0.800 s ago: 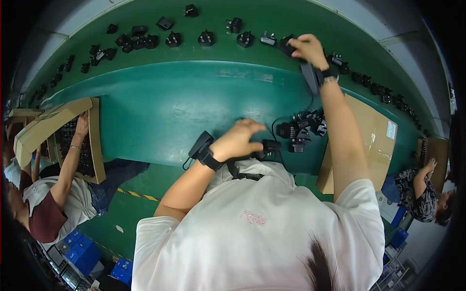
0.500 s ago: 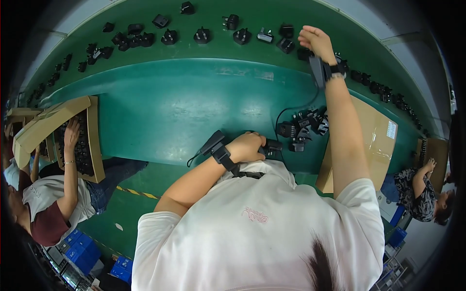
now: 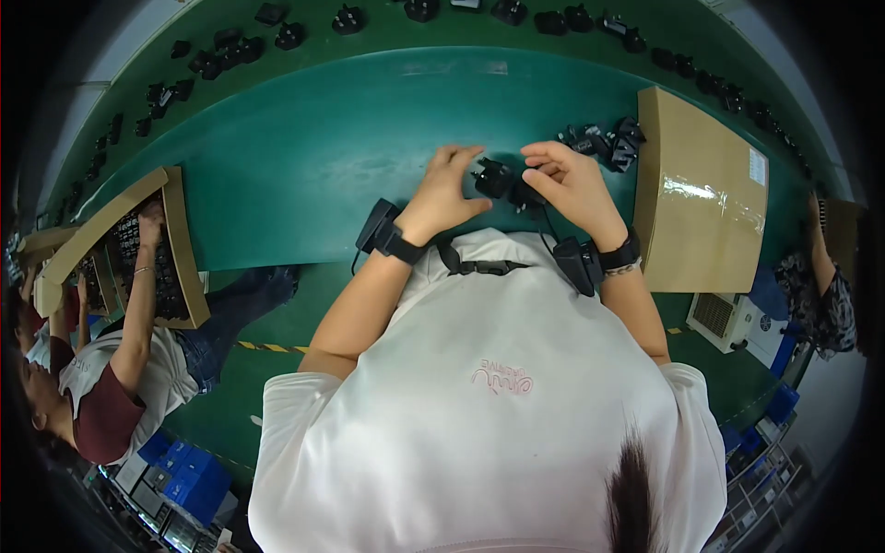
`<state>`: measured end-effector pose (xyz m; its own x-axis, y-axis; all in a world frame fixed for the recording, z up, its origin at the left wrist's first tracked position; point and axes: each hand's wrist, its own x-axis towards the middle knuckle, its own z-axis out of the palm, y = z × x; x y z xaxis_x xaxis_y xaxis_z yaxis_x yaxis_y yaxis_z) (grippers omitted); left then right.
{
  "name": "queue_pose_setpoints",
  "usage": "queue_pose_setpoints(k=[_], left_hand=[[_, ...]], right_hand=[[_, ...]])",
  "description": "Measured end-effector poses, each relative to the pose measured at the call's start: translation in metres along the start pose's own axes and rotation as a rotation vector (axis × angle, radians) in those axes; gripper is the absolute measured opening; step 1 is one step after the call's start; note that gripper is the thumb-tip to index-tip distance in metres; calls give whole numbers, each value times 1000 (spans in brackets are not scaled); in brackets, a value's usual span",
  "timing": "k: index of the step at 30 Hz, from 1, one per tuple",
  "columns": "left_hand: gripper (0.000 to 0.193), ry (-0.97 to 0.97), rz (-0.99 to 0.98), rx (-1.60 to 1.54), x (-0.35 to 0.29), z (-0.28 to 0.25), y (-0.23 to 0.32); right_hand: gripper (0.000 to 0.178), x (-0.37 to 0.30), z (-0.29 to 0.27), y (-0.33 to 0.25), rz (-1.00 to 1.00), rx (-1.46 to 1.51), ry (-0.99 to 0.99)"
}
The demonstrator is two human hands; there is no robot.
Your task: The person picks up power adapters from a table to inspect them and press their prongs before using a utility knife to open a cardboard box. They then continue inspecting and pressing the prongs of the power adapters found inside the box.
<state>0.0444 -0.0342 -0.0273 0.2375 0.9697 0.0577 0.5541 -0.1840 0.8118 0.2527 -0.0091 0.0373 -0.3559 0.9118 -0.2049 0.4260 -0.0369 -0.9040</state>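
Observation:
My left hand [image 3: 446,192] is open over the green table near its front edge, thumb apart from the fingers. Just right of its fingertips is a black plug adapter [image 3: 493,178] with its prongs showing. My right hand [image 3: 573,186] is on the other side, fingers loosely bent and nothing visible between them. Beside its thumb lies another black piece [image 3: 524,195], partly hidden by the hand. Behind my right hand a small pile of black plug adapters [image 3: 599,144] rests on the table.
A taped cardboard box [image 3: 705,175] stands right of the pile. Beyond the table, a dark green strip [image 3: 387,35] carries many black adapters. At left, a co-worker's hand [image 3: 150,224] reaches into an open carton [image 3: 191,276] of black pieces. Another person [image 3: 816,295] is at far right.
My right hand has come back from the adapters on the far strip to the near table edge. My left hand has moved off the black piece there and spread its fingers. The view has shifted.

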Motion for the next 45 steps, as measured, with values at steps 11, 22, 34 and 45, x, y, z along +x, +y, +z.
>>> queue_pose_setpoints(k=[11, 22, 34, 45], left_hand=[[72, 46, 183, -52, 5, 1, 24], [61, 91, 105, -520, -33, -76, 108], [60, 314, 348, -261, -61, -80, 130], [60, 344, 490, -152, -32, -31, 165]], right_hand=[[33, -13, 18, -14, -4, 243, 106], [42, -30, 14, -81, -509, 147, -100], [69, -61, 21, -112, -1097, -35, 150], [66, -79, -43, -92, -1051, -94, 130]])
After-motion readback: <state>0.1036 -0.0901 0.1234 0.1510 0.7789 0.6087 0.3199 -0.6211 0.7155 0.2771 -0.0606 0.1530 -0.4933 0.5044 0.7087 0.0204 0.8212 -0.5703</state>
